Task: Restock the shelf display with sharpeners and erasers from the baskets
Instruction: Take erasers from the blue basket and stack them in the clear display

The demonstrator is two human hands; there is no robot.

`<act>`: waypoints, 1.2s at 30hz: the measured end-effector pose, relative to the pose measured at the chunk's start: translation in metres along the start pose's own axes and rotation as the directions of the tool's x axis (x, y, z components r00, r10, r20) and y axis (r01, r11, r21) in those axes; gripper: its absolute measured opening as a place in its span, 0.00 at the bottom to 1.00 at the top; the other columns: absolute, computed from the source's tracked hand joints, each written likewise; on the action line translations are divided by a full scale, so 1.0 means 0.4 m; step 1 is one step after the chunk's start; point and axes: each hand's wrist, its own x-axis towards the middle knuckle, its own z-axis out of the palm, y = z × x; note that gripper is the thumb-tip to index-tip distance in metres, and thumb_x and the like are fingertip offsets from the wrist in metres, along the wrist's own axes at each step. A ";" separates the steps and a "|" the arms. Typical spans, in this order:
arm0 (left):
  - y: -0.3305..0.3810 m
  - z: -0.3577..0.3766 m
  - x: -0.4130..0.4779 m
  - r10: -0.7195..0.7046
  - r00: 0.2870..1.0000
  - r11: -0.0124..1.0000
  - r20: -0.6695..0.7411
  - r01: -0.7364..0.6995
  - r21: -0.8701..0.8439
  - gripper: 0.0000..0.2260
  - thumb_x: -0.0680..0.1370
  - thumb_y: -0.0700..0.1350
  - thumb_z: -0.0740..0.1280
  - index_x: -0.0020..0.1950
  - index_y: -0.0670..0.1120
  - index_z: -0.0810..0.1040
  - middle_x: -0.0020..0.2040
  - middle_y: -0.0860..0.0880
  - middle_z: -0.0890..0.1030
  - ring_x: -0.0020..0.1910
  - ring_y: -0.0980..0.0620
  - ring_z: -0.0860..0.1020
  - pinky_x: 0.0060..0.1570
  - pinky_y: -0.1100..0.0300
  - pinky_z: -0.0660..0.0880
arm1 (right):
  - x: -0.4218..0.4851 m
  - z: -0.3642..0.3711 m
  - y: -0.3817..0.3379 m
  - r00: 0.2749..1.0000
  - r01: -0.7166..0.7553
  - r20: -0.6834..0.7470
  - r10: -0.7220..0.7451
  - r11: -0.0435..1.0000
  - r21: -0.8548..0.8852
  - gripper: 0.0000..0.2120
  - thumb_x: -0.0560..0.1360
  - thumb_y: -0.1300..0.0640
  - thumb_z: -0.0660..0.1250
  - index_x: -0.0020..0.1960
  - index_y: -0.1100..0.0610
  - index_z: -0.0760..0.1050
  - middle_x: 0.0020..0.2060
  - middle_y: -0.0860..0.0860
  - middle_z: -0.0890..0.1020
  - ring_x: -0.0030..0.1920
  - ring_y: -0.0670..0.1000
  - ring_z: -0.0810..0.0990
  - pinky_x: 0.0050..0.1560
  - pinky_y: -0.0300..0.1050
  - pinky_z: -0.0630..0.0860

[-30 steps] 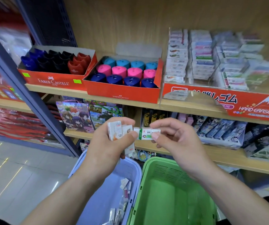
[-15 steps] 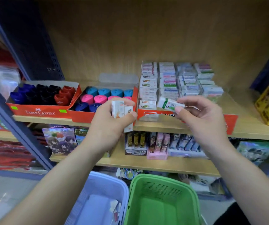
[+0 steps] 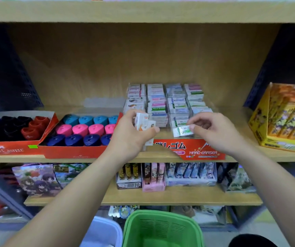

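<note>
Sharpener trays at left look full. Left hand grips a small stack of erasers at the eraser display box. Right hand pinches one green-label eraser over a front slot, not yet set down. Front row shows gaps, so likely several placements remain, and neighbouring stacks crowd the slot. Yellow carton sits well apart at far right. Below are a pale basket and a green basket.

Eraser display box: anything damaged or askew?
The red front panel looks torn or cut low on its left part, leaving a sloping edge. Nothing spilled. The green-labelled eraser pinched by the right hand is tilted, not yet seated in the front row.
</note>
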 end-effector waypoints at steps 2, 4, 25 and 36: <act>-0.001 0.009 -0.007 -0.024 0.999 0.999 0.028 0.025 -0.037 0.15 0.75 0.42 0.76 0.57 0.48 0.75 0.43 0.48 0.82 0.34 0.51 0.80 0.30 0.58 0.77 | -0.002 0.004 0.001 0.999 0.035 0.004 -0.035 0.993 -0.109 0.05 0.78 0.56 0.71 0.46 0.47 0.82 0.40 0.39 0.80 0.39 0.31 0.75 0.38 0.25 0.66; -0.003 0.011 -0.013 -0.039 0.998 0.996 0.054 0.043 -0.084 0.14 0.75 0.43 0.77 0.56 0.49 0.76 0.40 0.49 0.80 0.34 0.52 0.77 0.29 0.60 0.75 | -0.003 0.007 0.004 0.998 0.063 0.010 -0.062 0.978 -0.198 0.04 0.78 0.53 0.70 0.48 0.45 0.82 0.46 0.39 0.77 0.43 0.32 0.73 0.41 0.26 0.64; 0.005 -0.005 -0.091 -0.072 0.992 0.964 0.099 0.095 -0.247 0.17 0.74 0.49 0.73 0.60 0.45 0.77 0.44 0.45 0.83 0.38 0.53 0.81 0.30 0.61 0.75 | -0.141 0.117 -0.176 0.988 -0.124 0.151 0.030 0.739 0.662 0.13 0.76 0.66 0.72 0.56 0.53 0.80 0.41 0.54 0.80 0.38 0.53 0.82 0.43 0.46 0.82; -0.056 -0.141 -0.138 -0.129 0.991 0.990 -0.024 0.128 -0.061 0.07 0.78 0.37 0.72 0.54 0.47 0.79 0.36 0.50 0.83 0.32 0.56 0.80 0.31 0.62 0.76 | -0.093 0.116 -0.160 0.984 -0.174 0.115 0.133 0.827 0.535 0.07 0.77 0.62 0.71 0.52 0.51 0.80 0.41 0.49 0.85 0.38 0.51 0.83 0.42 0.42 0.80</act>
